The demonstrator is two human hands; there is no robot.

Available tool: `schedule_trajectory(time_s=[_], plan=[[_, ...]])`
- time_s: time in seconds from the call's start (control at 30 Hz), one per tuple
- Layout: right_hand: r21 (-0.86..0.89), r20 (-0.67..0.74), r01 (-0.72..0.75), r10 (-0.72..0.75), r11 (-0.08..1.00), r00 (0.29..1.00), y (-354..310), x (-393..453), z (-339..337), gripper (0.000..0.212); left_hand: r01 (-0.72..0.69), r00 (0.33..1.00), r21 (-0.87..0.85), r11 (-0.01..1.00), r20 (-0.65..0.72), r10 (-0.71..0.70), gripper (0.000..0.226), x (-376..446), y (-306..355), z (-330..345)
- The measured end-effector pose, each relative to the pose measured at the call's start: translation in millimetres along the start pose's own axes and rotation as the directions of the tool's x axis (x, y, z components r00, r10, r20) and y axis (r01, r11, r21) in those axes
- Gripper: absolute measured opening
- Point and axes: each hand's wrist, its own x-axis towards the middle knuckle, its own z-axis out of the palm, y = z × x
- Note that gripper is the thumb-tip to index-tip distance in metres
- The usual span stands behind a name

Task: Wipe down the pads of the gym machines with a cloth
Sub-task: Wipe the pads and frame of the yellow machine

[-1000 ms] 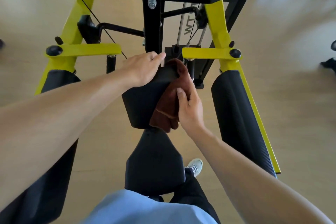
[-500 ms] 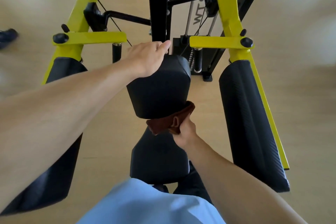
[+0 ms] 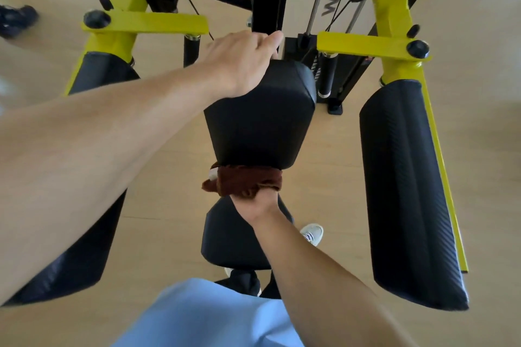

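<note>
— What have your hands got hold of?

— My right hand is bunched round the brown cloth, fingers curled into it from below, pushing it up against the near bottom edge of the centre pad. My left hand is draped over the far top left corner of that same pad, fingers bent down over its far edge, thumb hidden.

— How does the cloth look?

— Dark reddish-brown, soft and crumpled into a thick roll. It runs along the pad's lower edge, with a loose end and a pale tag poking out on the left.

— And the pad itself?

— Black, smooth, slightly shiny, wide at the top and tapering toward me, with bevelled corners.

— What's round it?

— Below, nearer me, a black seat pad. To the right, a long black ribbed arm pad on a yellow frame; another long pad on the left, mostly behind my forearm. The floor is pale wood.
</note>
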Motion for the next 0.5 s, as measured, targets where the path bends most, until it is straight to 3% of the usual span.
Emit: schedule_trajectory(time_s=[0.07, 0.13, 0.17, 0.23, 0.3, 0.5], plan=[[-0.170, -0.220, 0.161, -0.197, 0.972, 0.955, -13, -9, -3, 0.037, -0.001, 1.000, -0.015, 1.000, -0.001, 0.001, 0.056, 2, -3, 3], [-0.485, -0.289, 0.349, -0.524, 0.802, 0.802, -30, -29, -3, 0.028, 0.015, 1.000, -0.068, 0.998, -0.017, -0.016, 0.056, 4, -6, 3], [-0.626, -0.215, 0.436, -0.681, 0.647, 0.700, -37, -41, -2, 0.024, 0.017, 1.000, -0.092, 0.996, -0.016, -0.018, 0.056, 5, -6, 4], [-0.730, 0.012, 0.572, -0.829, 0.375, 0.560, -48, -64, 6, 0.023, 0.007, 1.000, -0.172, 0.985, -0.007, -0.008, 0.053, 5, -6, 1], [-0.699, 0.160, 0.676, -0.871, 0.232, 0.465, -62, -81, 22, 0.026, 0.013, 1.000, -0.303, 0.953, 0.021, -0.007, 0.051, 2, -7, -2], [-0.449, 0.504, 0.869, -0.862, -0.209, 0.053, -87, -140, 76, 0.028, 0.042, 0.999, -0.701, 0.712, 0.012, -0.047, 0.056, -11, -24, -13]])
